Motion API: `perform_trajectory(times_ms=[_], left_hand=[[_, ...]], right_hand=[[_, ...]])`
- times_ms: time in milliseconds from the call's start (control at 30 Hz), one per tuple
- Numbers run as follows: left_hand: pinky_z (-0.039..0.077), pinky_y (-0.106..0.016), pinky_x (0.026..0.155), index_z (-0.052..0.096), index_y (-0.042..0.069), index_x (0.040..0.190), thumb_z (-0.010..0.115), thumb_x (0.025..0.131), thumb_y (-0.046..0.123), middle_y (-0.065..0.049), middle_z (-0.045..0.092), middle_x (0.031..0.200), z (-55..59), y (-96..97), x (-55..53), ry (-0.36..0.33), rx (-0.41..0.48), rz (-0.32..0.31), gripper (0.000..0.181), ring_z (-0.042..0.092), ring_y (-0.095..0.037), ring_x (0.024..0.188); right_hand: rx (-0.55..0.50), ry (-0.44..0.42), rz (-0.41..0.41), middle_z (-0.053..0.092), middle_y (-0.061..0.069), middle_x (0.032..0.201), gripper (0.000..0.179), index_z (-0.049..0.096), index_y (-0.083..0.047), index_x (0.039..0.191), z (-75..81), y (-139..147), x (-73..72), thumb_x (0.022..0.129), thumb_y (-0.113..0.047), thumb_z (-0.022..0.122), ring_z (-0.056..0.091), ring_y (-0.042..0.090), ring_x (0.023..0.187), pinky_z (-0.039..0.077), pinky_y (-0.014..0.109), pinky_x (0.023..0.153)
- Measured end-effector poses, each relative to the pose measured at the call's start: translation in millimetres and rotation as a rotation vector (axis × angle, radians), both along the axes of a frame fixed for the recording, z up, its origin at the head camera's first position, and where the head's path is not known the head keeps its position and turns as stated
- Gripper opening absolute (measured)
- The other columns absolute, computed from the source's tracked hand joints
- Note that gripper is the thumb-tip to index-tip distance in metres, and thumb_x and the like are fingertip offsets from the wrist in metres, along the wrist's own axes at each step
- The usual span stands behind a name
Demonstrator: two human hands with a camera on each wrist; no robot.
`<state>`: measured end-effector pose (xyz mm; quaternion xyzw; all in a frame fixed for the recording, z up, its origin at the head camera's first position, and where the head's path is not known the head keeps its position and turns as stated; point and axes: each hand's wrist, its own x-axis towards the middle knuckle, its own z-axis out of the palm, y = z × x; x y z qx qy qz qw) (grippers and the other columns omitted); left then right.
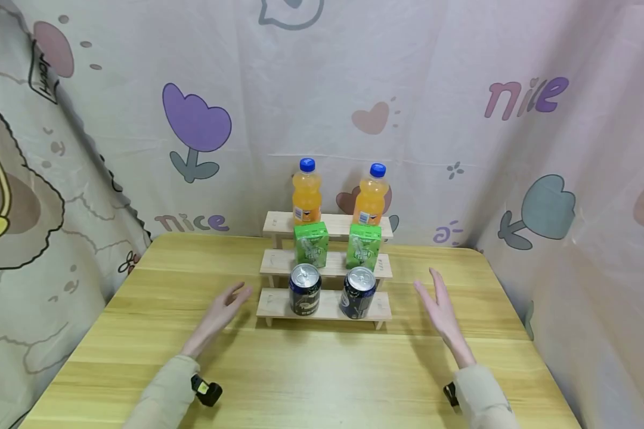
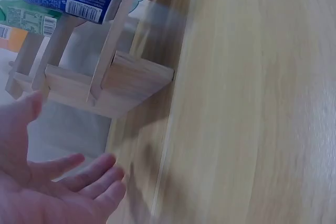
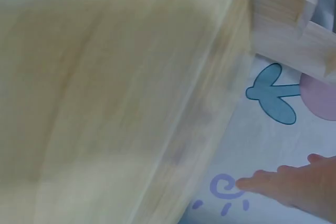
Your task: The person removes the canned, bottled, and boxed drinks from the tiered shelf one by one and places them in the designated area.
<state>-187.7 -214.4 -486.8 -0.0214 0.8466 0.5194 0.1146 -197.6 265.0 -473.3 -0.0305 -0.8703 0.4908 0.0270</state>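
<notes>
My left hand (image 1: 225, 307) reaches over the table left of a three-step wooden rack (image 1: 271, 302), fingers spread and nothing held. On the rack's other side my right hand (image 1: 439, 302) is likewise empty, thumb apart from the fingers. Two dark blue drink cans (image 1: 305, 290) (image 1: 358, 293) stand on the lowest step. Behind them, on the middle step, are two green drink cartons (image 1: 311, 245) (image 1: 363, 246). Two orange drink bottles (image 1: 307, 193) (image 1: 371, 196) with blue caps occupy the top step. In the left wrist view, the left hand (image 2: 68, 187) is beside the rack's end (image 2: 136, 77).
The rack stands toward the back of a wood-grain table (image 1: 311, 375). A printed curtain (image 1: 300, 89) hangs behind the table and along both sides. Black wrist cameras (image 1: 208, 391) (image 1: 451, 394) are strapped at both sleeves.
</notes>
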Motion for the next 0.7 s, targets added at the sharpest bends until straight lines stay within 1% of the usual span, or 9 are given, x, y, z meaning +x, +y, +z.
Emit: perform_trajectory(times_ms=[100, 200, 300, 367, 467, 567, 700], left_hand=[[0.047, -0.054, 0.115, 0.028, -0.006, 0.154, 0.048, 0.106, 0.042, -0.033, 0.049, 0.145, -1.6, 2.8, 0.1, -0.006, 0.084, -0.005, 0.071, 0.053, -0.045, 0.133], [0.054, -0.044, 0.110, 0.033, -0.014, 0.148, 0.054, 0.105, 0.031, -0.035, 0.054, 0.139, -3.7, 5.2, -0.8, -0.021, 0.171, -0.009, 0.066, 0.060, -0.042, 0.126], [0.056, -0.040, 0.107, 0.038, -0.015, 0.145, 0.058, 0.103, 0.030, -0.032, 0.056, 0.138, -4.9, 8.0, -0.9, -0.051, 0.214, -0.002, 0.064, 0.063, -0.038, 0.123], [0.056, -0.041, 0.107, 0.042, -0.013, 0.143, 0.061, 0.102, 0.032, -0.030, 0.057, 0.138, -4.7, 10.0, -0.3, -0.069, 0.225, 0.012, 0.064, 0.066, -0.035, 0.121], [0.056, -0.042, 0.107, 0.046, -0.012, 0.141, 0.064, 0.100, 0.032, -0.028, 0.060, 0.136, -3.2, 13.1, 0.4, -0.087, 0.228, 0.029, 0.063, 0.069, -0.029, 0.114], [0.058, -0.042, 0.104, 0.049, -0.013, 0.138, 0.066, 0.099, 0.029, -0.028, 0.063, 0.132, -2.3, 15.0, -0.4, -0.089, 0.231, 0.031, 0.060, 0.072, -0.025, 0.106], [0.061, -0.041, 0.100, 0.052, -0.014, 0.134, 0.068, 0.097, 0.023, -0.027, 0.066, 0.127, -3.5, 16.1, -2.2, -0.082, 0.226, 0.036, 0.056, 0.073, -0.021, 0.099]], right_hand=[[-0.091, -0.012, -0.010, 0.003, 0.019, 0.170, 0.076, 0.008, -0.010, 0.162, 4.8, -3, -1.0, 0.106, -0.045, 0.045, 0.005, 0.044, 0.156, 0.009, 0.067, 0.128], [-0.187, -0.012, -0.015, 0.008, 0.020, 0.169, 0.073, 0.013, -0.008, 0.161, 10.4, -6, -2.8, 0.106, -0.040, 0.047, 0.010, 0.044, 0.156, 0.013, 0.064, 0.129], [-0.271, 0.004, -0.013, 0.016, 0.021, 0.167, 0.069, 0.018, -0.005, 0.160, 16.2, -9, -5.6, 0.106, -0.036, 0.049, 0.018, 0.041, 0.155, 0.016, 0.061, 0.130], [-0.314, 0.021, -0.015, 0.023, 0.021, 0.165, 0.065, 0.023, -0.003, 0.158, 20.0, -11, -8.9, 0.106, -0.033, 0.050, 0.024, 0.038, 0.153, 0.018, 0.058, 0.130], [-0.348, 0.036, -0.020, 0.031, 0.021, 0.161, 0.061, 0.028, -0.001, 0.155, 28.1, -14, -16.1, 0.106, -0.030, 0.051, 0.031, 0.035, 0.150, 0.021, 0.053, 0.131], [-0.374, 0.043, -0.010, 0.034, 0.021, 0.159, 0.058, 0.030, 0.000, 0.154, 39.7, -18, -23.9, 0.106, -0.026, 0.050, 0.032, 0.033, 0.149, 0.022, 0.048, 0.131], [-0.376, 0.061, 0.032, 0.034, 0.023, 0.159, 0.058, 0.029, 0.001, 0.154, 57.8, -22, -33.1, 0.107, -0.025, 0.049, 0.033, 0.034, 0.148, 0.023, 0.048, 0.131]])
